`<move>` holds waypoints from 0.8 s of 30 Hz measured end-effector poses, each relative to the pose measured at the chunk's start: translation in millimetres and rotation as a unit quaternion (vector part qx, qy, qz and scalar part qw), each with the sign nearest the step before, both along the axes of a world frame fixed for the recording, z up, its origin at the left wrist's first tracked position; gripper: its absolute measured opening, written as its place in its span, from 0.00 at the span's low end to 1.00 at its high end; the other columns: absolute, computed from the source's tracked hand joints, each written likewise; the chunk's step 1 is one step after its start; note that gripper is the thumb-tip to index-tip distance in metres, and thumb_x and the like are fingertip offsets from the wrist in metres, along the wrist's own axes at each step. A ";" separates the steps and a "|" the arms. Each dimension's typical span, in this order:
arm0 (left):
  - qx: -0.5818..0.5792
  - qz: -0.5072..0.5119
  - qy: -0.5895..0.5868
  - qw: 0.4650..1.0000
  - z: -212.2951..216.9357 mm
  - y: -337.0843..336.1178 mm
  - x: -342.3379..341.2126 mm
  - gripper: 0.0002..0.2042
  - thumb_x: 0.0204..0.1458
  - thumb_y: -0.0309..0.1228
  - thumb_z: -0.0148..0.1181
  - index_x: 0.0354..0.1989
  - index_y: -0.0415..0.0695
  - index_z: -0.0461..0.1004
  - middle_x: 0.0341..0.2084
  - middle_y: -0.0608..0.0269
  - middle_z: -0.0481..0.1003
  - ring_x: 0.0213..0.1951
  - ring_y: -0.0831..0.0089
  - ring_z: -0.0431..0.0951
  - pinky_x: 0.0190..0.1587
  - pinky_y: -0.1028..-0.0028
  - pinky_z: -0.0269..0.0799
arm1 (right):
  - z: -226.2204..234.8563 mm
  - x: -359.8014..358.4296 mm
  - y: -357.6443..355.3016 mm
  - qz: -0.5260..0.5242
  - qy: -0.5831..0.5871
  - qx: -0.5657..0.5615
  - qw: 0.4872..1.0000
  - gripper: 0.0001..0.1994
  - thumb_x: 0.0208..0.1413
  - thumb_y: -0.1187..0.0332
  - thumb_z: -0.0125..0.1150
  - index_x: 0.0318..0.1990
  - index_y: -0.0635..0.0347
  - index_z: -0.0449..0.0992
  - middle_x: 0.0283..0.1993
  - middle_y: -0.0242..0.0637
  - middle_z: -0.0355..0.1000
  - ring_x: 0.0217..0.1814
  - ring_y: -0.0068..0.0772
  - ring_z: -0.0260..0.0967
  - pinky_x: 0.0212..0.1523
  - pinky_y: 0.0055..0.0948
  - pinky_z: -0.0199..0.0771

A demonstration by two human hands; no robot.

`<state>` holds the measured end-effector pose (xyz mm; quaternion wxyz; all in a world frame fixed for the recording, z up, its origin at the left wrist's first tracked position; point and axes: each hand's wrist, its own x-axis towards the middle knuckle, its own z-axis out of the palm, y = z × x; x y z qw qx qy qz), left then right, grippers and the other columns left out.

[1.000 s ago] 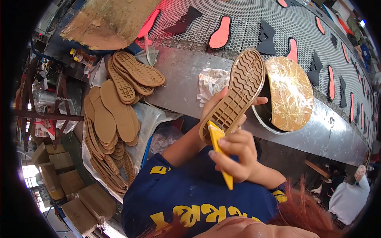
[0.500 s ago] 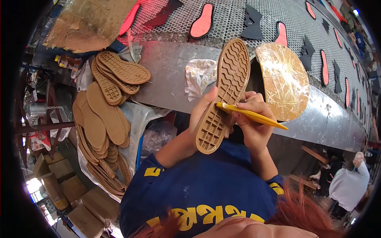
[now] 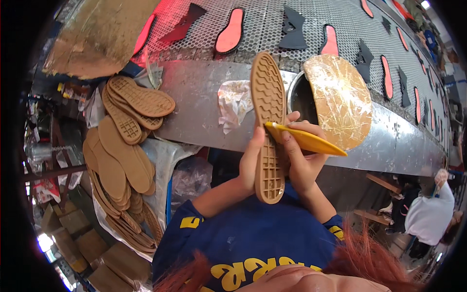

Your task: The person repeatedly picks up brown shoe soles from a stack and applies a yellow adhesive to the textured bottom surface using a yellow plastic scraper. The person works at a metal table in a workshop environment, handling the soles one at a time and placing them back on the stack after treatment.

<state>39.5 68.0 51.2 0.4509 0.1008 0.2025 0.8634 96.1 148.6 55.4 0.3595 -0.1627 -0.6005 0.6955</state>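
Note:
A tan shoe sole [image 3: 268, 90] is held upright in front of my chest, its wavy and gridded tread toward me. My left hand [image 3: 250, 163] is closed on the sole's left edge, thumb near the middle. In my right hand [image 3: 306, 168] is a flat yellow-handled tool [image 3: 314, 140], gripped between thumb and fingers. Its narrow pale tip lies at the sole's midsection; I cannot tell what kind of tool it is. The right fingers are also close behind the sole's right edge, partly hidden.
Left of me are stacked tan soles [image 3: 141, 97] and more soles [image 3: 124, 155] on plastic. A metal pot [image 3: 302, 100] with a tape-covered board [image 3: 343, 92] and crumpled paper [image 3: 236, 102] are on the metal ledge [image 3: 189, 102]. Beyond, a mesh conveyor [image 3: 262, 29] carries pink-topped insoles [image 3: 230, 31].
The sole has turned from a rightward slant to nearly vertical, leaning slightly left at its top. My hands still hold the sole and the yellow tool. The whole view has shifted a little.

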 end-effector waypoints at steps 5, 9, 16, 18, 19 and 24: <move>-0.014 0.015 0.047 0.999 5.2 -0.2 -1.4 0.32 0.63 0.51 0.33 0.68 0.40 0.42 0.64 0.49 0.52 0.63 0.63 0.58 0.65 0.65 0.53 | -3.4 -6.2 4.4 -0.001 0.040 0.114 0.993 0.10 0.49 0.82 0.62 0.40 0.63 0.75 0.34 0.36 0.71 0.33 0.26 0.67 0.38 0.21 0.68; -0.030 -0.010 0.056 0.998 5.6 -7.1 -9.9 0.32 0.63 0.51 0.32 0.67 0.40 0.43 0.64 0.48 0.53 0.62 0.64 0.59 0.64 0.66 0.55 | 3.8 -10.6 7.3 -0.066 0.064 0.353 0.931 0.15 0.40 0.84 0.65 0.39 0.62 0.78 0.26 0.35 0.71 0.23 0.32 0.63 0.30 0.28 0.66; -0.138 -0.170 -0.022 0.976 -2.0 -37.9 4.1 0.29 0.61 0.51 0.37 0.68 0.54 0.43 0.39 0.53 0.69 0.26 0.70 0.74 0.21 0.72 0.76 | 28.1 -22.6 39.9 -0.069 0.054 0.373 0.924 0.13 0.40 0.84 0.63 0.35 0.61 0.77 0.28 0.33 0.74 0.24 0.33 0.64 0.27 0.28 0.65; -0.140 -0.178 -0.022 0.974 -0.2 -39.8 0.1 0.31 0.61 0.51 0.39 0.68 0.53 0.43 0.40 0.53 0.69 0.27 0.70 0.74 0.22 0.72 0.76 | 29.8 -26.2 47.9 -0.079 0.041 0.370 0.925 0.12 0.41 0.84 0.63 0.35 0.60 0.77 0.28 0.32 0.74 0.25 0.33 0.64 0.28 0.28 0.65; -0.142 -0.181 -0.022 0.973 1.3 -40.6 -2.5 0.31 0.60 0.52 0.40 0.68 0.53 0.42 0.40 0.52 0.69 0.27 0.70 0.74 0.22 0.71 0.76 | 30.0 -30.6 54.0 -0.104 0.041 0.386 0.916 0.12 0.42 0.84 0.63 0.35 0.60 0.77 0.28 0.32 0.74 0.25 0.33 0.64 0.28 0.28 0.65; -0.114 -0.165 0.044 0.979 4.1 -44.5 -3.9 0.31 0.60 0.50 0.41 0.68 0.52 0.43 0.41 0.50 0.68 0.26 0.67 0.74 0.21 0.70 0.77 | 24.4 -24.7 48.0 -0.106 0.005 0.406 0.908 0.10 0.43 0.83 0.63 0.34 0.60 0.76 0.28 0.33 0.74 0.25 0.33 0.65 0.28 0.28 0.64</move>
